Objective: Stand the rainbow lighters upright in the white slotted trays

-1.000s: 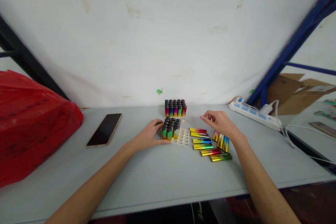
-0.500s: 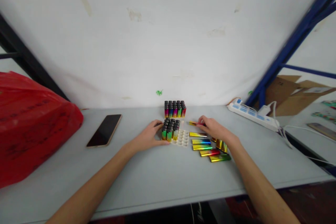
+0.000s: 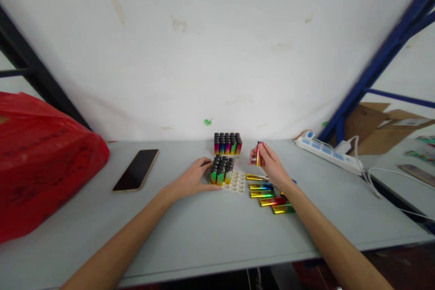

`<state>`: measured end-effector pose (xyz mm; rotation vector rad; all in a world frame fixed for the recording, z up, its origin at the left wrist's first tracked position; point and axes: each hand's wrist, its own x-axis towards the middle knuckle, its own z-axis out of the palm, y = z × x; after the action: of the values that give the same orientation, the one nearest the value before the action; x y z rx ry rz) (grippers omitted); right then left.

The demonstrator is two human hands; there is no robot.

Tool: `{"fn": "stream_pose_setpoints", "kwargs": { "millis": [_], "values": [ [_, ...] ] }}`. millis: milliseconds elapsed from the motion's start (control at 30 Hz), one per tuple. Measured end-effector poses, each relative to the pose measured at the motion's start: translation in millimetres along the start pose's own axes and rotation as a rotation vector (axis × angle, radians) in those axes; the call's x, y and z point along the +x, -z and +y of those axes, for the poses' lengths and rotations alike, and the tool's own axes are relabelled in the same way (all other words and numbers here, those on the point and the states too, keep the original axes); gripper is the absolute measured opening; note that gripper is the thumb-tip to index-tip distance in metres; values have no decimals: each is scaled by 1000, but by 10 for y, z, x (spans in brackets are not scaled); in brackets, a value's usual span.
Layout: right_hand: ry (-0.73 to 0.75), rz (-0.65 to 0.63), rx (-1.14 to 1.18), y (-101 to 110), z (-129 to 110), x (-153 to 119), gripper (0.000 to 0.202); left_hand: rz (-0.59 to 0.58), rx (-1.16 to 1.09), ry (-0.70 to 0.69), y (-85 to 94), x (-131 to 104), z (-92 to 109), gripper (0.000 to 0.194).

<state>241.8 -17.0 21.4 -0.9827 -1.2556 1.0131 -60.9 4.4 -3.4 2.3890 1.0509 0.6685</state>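
My right hand (image 3: pixel 269 163) grips a red and gold lighter (image 3: pixel 259 155), held upright above the table. My left hand (image 3: pixel 196 177) curves round the left side of a group of upright lighters (image 3: pixel 221 171) with black tops, fingers and thumb apart. These lighters fill the left part of a white tray (image 3: pixel 239 182) with round holes; holes on its right side are bare. Behind the tray stands a block of several upright lighters (image 3: pixel 227 144) in mixed colours. Right of the tray, several shiny lighters (image 3: pixel 268 194) lie flat, some partly hidden under my right forearm.
A phone (image 3: pixel 136 170) lies on the grey table (image 3: pixel 210 235) at left, beside a red plastic bag (image 3: pixel 44 163). A white power strip (image 3: pixel 328 152) with cables sits at the back right. Cardboard (image 3: pixel 377 129) and a blue frame (image 3: pixel 365 74) stand beyond it.
My right hand has raised the red and gold lighter from lying flat to upright. My left hand has stayed by the tray. The view has shifted slightly.
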Motion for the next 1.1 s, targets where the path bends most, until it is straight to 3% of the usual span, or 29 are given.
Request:
{"fn": "stream_pose_setpoints", "kwargs": {
  "millis": [133,267,500,667,833,967,1100],
  "values": [
    [-125,-160,167,-197,-92,-118,48,-14,1,9,4,-3,2,77],
    [-170,-162,42,-294,-111,-183,52,9,-5,-13,-3,-10,-5,75],
    [-30,-40,-426,-343,51,-223,62,-5,-2,-15,-2,-11,0,72],
    [8,-23,-534,-424,87,-251,51,12,-14,-24,-5,-15,-4,70],
    [113,-13,-587,-448,72,-261,53,11,-8,-23,4,-10,8,69],
    [175,-153,-617,-427,-16,-280,46,8,-2,-24,12,-10,18,70],
    [334,-325,-724,-398,-87,-298,35,8,-1,-39,21,-14,34,69]
  ]
}}
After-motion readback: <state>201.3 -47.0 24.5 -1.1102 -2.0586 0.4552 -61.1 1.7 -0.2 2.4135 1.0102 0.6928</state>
